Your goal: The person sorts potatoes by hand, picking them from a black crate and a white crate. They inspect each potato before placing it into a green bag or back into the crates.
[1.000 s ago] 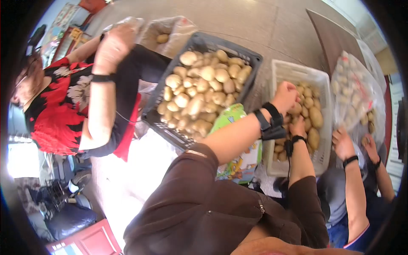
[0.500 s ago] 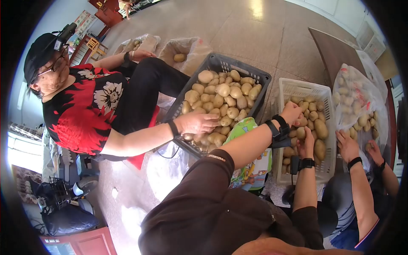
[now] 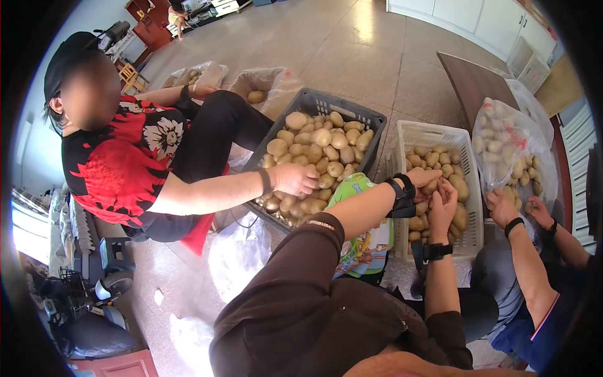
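Observation:
My hands meet above a white plastic crate (image 3: 471,242) of potatoes. My left hand (image 3: 417,178), coming in from the left, has its fingers closed around a potato (image 3: 431,186). Against the same potato, the bent fingers of my right hand (image 3: 444,202) are closed from the near side. The fingers partly cover it. More potatoes (image 3: 460,188) lie loose beneath and around my hands. Each of my wrists wears a black strap with a small device.
On the left, a co-worker's hand (image 3: 296,180) rests over potatoes in a black crate (image 3: 377,125). Another person's hands (image 3: 501,207) are at a clear plastic bag (image 3: 531,129) of potatoes on the right. A brown board (image 3: 468,85) leans behind. Open bags (image 3: 267,81) stand farther back.
My hands have drawn together around the potato. The co-worker's hand on the left has curled in over the black crate. The whole view has shifted slightly.

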The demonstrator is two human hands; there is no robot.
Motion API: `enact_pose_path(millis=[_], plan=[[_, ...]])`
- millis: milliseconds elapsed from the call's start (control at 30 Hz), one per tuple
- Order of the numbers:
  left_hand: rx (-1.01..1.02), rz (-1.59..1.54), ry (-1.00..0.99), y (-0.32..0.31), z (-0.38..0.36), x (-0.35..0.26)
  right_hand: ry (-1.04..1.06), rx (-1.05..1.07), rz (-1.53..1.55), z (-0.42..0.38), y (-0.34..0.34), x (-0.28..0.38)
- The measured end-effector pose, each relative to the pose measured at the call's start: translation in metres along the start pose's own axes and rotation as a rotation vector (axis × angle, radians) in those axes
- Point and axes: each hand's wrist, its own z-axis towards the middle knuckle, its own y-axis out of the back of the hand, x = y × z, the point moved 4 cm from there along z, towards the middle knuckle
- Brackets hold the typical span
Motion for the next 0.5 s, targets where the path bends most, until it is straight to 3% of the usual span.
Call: enact_pose_path(millis=[67, 167, 267, 367, 500], plan=[[0.038, -0.070, -0.040, 0.005, -0.002, -0.009, -0.001, -0.041, -0.011, -0.010, -0.001, 0.001], [0.038, -0.164, -0.063, 0.009, -0.004, -0.020, -0.195, 0.109, -0.454, -0.036, -0.002, -0.017], [0.028, -0.253, -0.074, 0.018, 0.000, -0.023, 0.004, 0.255, -0.829, -0.072, -0.008, -0.030], [-0.026, -0.319, -0.115, 0.023, -0.002, -0.026, 0.103, 0.334, -0.990, -0.104, -0.007, -0.047], [-0.091, -0.363, -0.142, 0.027, -0.010, -0.033, -0.243, 0.382, -1.054, -0.113, -0.005, -0.055]])
